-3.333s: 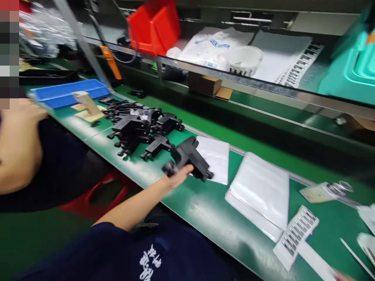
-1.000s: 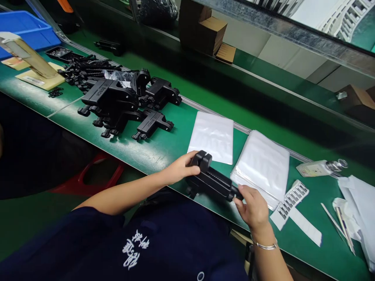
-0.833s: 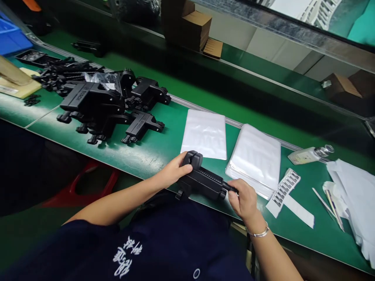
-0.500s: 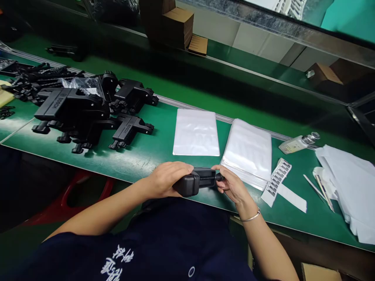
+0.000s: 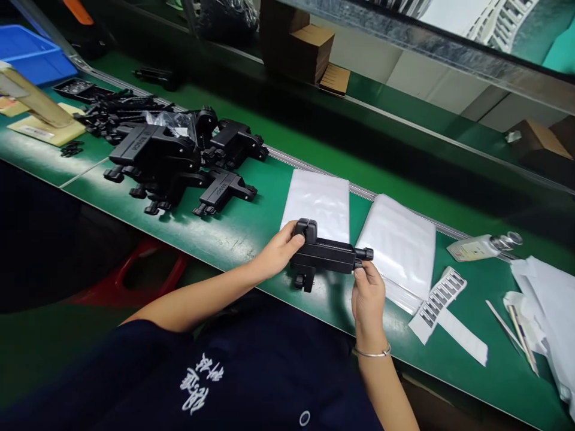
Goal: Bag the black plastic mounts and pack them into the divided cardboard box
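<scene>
Between my hands, above the front edge of the green bench, is a black plastic clamp bracket [image 5: 330,256] with a long body and knobs at its right end. My left hand [image 5: 281,248] is closed around its left end, thumb on top. At the right, the fingers of my right hand [image 5: 369,287] pinch the lower knob. Behind the bracket lie a flat stack of clear plastic bags [image 5: 320,194] and a thicker stack of bags [image 5: 399,239]. Similar black brackets [image 5: 153,149] are piled to the left.
To the right are a label strip [image 5: 442,299], a clear bottle [image 5: 476,246], thin sticks [image 5: 521,338] and white sheets [image 5: 550,299]. A blue bin [image 5: 33,57] stands far left. A metal-edged shelf [image 5: 404,39] hangs above the bench [image 5: 265,230]; a red stool [image 5: 130,275] is below.
The bracket has been turned and raised, so its long side and both right-end knobs now show. My right hand has moved to the lower knob. The view has shifted left.
</scene>
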A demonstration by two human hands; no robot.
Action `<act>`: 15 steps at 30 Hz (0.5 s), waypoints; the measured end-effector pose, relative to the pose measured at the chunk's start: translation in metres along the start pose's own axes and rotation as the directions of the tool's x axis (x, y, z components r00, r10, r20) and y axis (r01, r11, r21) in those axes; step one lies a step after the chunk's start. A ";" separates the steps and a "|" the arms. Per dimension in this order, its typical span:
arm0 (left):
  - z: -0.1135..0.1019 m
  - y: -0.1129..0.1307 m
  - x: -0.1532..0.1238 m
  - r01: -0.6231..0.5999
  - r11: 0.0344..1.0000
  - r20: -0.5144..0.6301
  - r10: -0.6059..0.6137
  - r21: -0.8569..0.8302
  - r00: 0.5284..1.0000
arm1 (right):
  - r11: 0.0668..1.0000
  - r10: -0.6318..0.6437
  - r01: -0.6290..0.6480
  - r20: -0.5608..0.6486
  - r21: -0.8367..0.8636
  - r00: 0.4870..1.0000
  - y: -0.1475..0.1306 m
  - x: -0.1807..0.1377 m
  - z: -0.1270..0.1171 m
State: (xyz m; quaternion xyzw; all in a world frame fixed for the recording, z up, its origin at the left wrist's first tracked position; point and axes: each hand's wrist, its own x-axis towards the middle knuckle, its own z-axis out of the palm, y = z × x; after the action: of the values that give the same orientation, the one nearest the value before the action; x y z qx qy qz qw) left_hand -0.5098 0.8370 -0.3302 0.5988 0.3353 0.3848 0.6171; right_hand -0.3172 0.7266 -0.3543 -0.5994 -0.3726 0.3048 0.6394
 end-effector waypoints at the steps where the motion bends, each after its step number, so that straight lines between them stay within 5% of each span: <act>1: 0.000 0.001 0.000 -0.039 0.999 0.014 0.039 0.029 0.999 | 0.999 0.023 -0.022 -0.033 0.048 0.999 0.001 0.002 0.002; 4: 0.001 0.005 0.000 -0.148 0.982 0.039 0.144 0.117 0.989 | 0.989 0.101 -0.091 -0.089 0.115 0.991 0.002 0.006 0.005; 10: 0.003 0.004 0.002 -0.066 0.996 -0.023 0.067 0.065 0.997 | 0.991 0.037 -0.032 -0.037 0.132 0.999 0.005 0.011 0.001; 15: 0.004 0.006 -0.001 -0.188 0.970 0.039 0.184 0.154 0.982 | 0.997 0.066 -0.063 -0.076 0.040 0.995 0.008 0.016 0.000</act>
State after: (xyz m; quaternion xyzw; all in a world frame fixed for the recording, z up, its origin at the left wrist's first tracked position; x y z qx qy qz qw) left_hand -0.5077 0.8340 -0.3237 0.6789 0.2994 0.4061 0.5335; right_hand -0.3080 0.7411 -0.3608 -0.6103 -0.3221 0.3090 0.6544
